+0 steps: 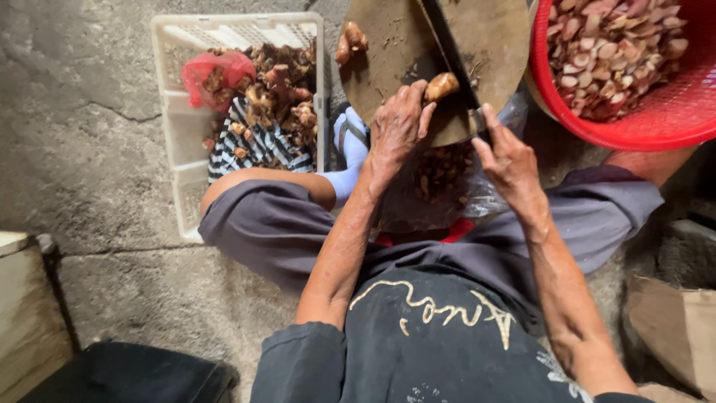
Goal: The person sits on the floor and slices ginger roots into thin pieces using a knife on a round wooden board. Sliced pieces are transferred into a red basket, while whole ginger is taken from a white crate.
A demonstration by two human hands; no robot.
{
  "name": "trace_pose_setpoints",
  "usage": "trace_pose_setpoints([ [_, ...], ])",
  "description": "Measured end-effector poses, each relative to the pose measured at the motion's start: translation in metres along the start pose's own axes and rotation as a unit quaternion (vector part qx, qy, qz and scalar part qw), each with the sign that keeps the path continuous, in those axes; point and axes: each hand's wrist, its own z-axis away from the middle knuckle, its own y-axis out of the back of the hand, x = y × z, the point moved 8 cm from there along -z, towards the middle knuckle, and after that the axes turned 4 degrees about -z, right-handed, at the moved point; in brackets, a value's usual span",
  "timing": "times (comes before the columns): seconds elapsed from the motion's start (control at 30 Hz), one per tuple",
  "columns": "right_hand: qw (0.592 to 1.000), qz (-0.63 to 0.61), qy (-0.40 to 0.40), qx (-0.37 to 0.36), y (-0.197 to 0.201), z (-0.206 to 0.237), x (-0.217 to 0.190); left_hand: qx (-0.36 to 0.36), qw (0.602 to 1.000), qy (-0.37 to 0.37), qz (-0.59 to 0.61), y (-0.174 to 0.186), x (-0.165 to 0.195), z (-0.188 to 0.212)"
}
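Our left hand (397, 125) pins a ginger piece (441, 85) on the round chopping board (388, 52), fingers clamped on it. At three o'clock, our right hand (507, 157) grips the knife handle (477, 118), blade (446, 45) touching the piece.

Knobby tan ginger root (441, 85) lying on round wooden board (388, 52), against blade (447, 52).

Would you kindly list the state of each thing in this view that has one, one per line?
Left hand: pressing a root piece onto the round wooden board.
Right hand: gripping the knife handle, blade lying across the board.
Red basket: heaped with cut slices.
White crate: partly filled with whole roots.
Clear bag: open, holding roots below the board.
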Motion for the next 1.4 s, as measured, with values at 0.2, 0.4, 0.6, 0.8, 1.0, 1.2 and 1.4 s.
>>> trace_pose_setpoints([
  [0.2,0.994,-0.049,0.054,0.085,0.025,0.016,-0.007,-0.011,1.0,0.004,0.003,-0.007,0.001,0.002],
  [0.4,0.998,0.052,-0.038,-0.016,-0.009,0.004,0.003,0.0,1.0,-0.003,-0.017,-0.003,0.002,-0.002],
  [0.6,0.996,-0.038,0.046,0.062,0.019,0.009,-0.006,0.011,0.999,-0.014,-0.028,-0.001,0.007,-0.002],
  [0.8,0.994,-0.064,0.043,0.076,0.011,0.012,-0.016,-0.009,0.999,0.004,-0.031,-0.005,0.003,0.0],
  [1.0,1.0,-0.003,0.021,0.012,0.006,0.005,-0.009,-0.006,1.0,-0.002,-0.028,-0.003,0.007,-0.002],
  [1.2,0.994,-0.04,0.042,0.095,0.012,0.022,-0.014,-0.009,0.999,0.0,-0.033,-0.007,0.005,0.0],
  [1.4,1.0,-0.002,0.0,-0.002,-0.01,0.001,-0.004,-0.006,0.999,0.002,-0.037,-0.004,0.003,-0.003],
])
